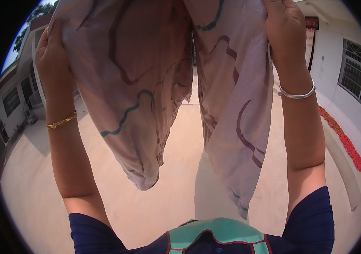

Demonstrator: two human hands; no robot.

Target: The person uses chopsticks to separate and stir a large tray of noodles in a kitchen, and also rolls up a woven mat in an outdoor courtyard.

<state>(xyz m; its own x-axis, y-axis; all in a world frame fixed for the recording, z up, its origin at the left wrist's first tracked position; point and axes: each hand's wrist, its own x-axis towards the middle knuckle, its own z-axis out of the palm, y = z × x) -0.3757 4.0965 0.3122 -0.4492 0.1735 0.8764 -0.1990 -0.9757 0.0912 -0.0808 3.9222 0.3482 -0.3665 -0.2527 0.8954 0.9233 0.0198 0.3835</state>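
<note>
A pair of thin, pale pinkish trousers (235, 110) with wavy maroon and green lines hangs in front of me. Its two legs drop apart, with a gap between them and crumpled inner edges. At the left edge of the cloth, my left hand (55, 55) is closed on the fabric, with a gold bangle on that wrist. On the opposite edge my right hand (288, 34) grips the cloth too, above a silver bangle. Both arms are raised. The top of the trousers runs out of the picture.
Pale concrete floor (176, 203) spreads below. To the right, a white wall (326, 72) has a barred window (360, 76), and a strip of red items, perhaps chillies (345, 142), lies along its foot. A low building (17, 99) stands at the left.
</note>
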